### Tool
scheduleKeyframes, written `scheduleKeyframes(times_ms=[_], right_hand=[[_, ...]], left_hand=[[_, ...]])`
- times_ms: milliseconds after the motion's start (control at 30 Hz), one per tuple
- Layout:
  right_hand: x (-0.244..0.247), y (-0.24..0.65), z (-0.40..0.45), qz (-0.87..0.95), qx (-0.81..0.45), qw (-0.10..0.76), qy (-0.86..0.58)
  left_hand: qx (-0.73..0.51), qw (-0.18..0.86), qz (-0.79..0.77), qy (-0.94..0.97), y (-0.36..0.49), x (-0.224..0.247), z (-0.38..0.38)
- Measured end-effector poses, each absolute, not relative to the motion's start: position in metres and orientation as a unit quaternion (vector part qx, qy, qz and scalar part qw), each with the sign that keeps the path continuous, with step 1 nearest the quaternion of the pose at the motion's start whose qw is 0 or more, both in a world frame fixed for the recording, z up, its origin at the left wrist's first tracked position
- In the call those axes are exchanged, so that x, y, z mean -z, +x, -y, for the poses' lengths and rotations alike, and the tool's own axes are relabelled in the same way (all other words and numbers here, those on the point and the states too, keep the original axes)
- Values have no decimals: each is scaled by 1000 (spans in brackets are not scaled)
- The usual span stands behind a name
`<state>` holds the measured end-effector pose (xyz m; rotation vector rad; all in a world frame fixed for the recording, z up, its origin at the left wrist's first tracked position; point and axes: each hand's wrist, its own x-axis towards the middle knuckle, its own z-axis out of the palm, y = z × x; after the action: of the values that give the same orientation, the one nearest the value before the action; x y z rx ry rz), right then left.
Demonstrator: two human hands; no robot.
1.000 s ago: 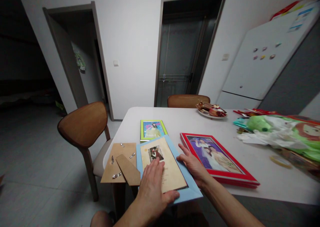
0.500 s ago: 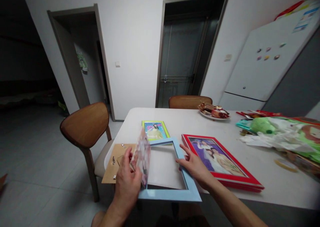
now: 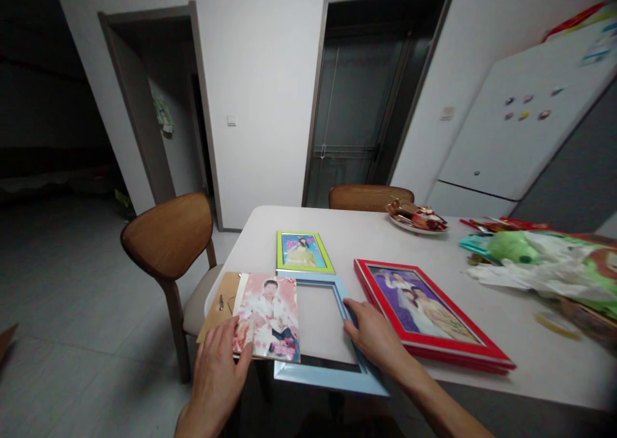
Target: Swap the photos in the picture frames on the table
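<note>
A light blue picture frame (image 3: 332, 377), with nothing in its opening, lies at the table's near edge. My right hand (image 3: 373, 335) grips its right side, fingertips over the inner edge. To the left, a pink photo (image 3: 270, 316) of a person in white lies face up, partly over the frame's left side and the brown backing board (image 3: 212, 316) with metal clips. My left hand (image 3: 219, 354) rests at the photo's lower left corner, fingers outstretched and thumb apart. Its underside is hidden.
A yellow-green framed photo (image 3: 328, 258) lies behind the blue frame. Red picture frames (image 3: 486, 354) are stacked at right. Farther off are a plate (image 3: 434, 230) of items, crumpled plastic packaging (image 3: 525, 268) and a tape roll (image 3: 559, 325). A wooden chair (image 3: 168, 245) stands left.
The photo was tilted upright in my left hand over the frame. Now it has swung left and down, face up, over the backing board. My right hand stays on the frame.
</note>
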<state>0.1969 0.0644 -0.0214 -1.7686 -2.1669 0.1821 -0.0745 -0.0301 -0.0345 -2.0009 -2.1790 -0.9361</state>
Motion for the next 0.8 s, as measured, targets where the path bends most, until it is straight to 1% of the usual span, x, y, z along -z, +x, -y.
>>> scheduleKeyframes(times_ms=[33,100,167,233,333,400,467,567,633,733,800], right_hand=[[20,196,-63,765,-56,172,-618],[15,190,-60,775,-45,205,-596],[11,179,-57,782,-83,254,-563],[10,162,-56,773,-185,289,-533],[18,131,-57,720,-372,308,-499],[23,113,-59,673,-452,331,-484],[23,100,-60,628,-502,373,-463],[6,92,-54,591,-533,450,-405],[-13,92,-45,589,-525,491,-369],[-41,93,-31,585,-514,541,-320],[-51,95,-25,570,-525,563,-286]], left_hand=[[292,33,703,-647,-75,35,30],[281,55,704,-650,-75,36,31],[279,64,690,-665,-74,38,31],[278,57,656,-699,-70,39,32],[263,29,601,-754,-62,41,33],[253,25,583,-772,-56,42,33],[255,35,572,-779,-52,43,30],[281,45,556,-781,-46,37,24],[315,45,545,-776,-41,29,21],[400,45,520,-754,-32,13,16],[470,24,487,-736,-26,3,13]])
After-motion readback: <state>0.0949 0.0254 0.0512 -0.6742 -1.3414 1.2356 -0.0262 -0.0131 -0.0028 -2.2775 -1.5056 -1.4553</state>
